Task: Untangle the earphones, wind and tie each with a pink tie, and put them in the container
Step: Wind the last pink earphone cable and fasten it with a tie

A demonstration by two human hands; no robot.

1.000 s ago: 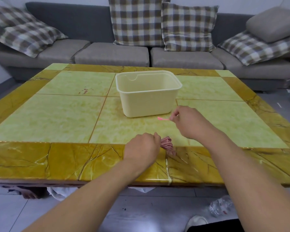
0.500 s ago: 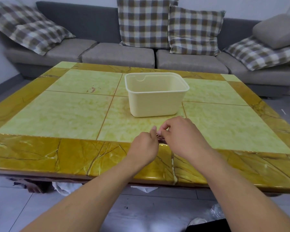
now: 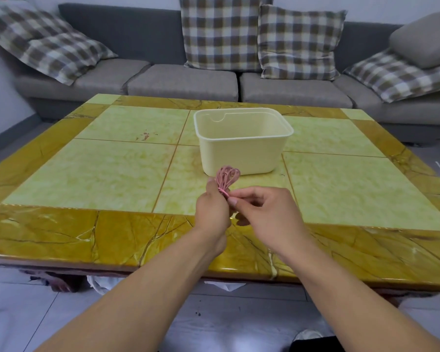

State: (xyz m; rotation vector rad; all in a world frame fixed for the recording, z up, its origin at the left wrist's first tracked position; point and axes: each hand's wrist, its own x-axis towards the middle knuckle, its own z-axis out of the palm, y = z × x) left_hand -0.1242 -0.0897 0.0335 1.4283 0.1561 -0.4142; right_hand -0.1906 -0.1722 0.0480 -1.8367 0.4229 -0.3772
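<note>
A wound bundle of pink earphones (image 3: 226, 177) sticks up from my left hand (image 3: 213, 205), which grips its lower end just above the table. A pink tie (image 3: 224, 192) crosses the bundle where my hands meet. My right hand (image 3: 265, 212) pinches that tie at the bundle with thumb and forefinger. The cream plastic container (image 3: 241, 158) stands just beyond the bundle, near the table's middle; what I see of its inside holds nothing.
The yellow-green marble table (image 3: 99, 174) has a brown border. A grey sofa (image 3: 183, 82) with several checked cushions runs along the far side. Cloth and a shoe lie on the floor under the near edge.
My right hand brought the pink tie from beside the container to the bundle. My left hand lifted the bundle off the table edge, so its loops now stand up. The camera tilted slightly.
</note>
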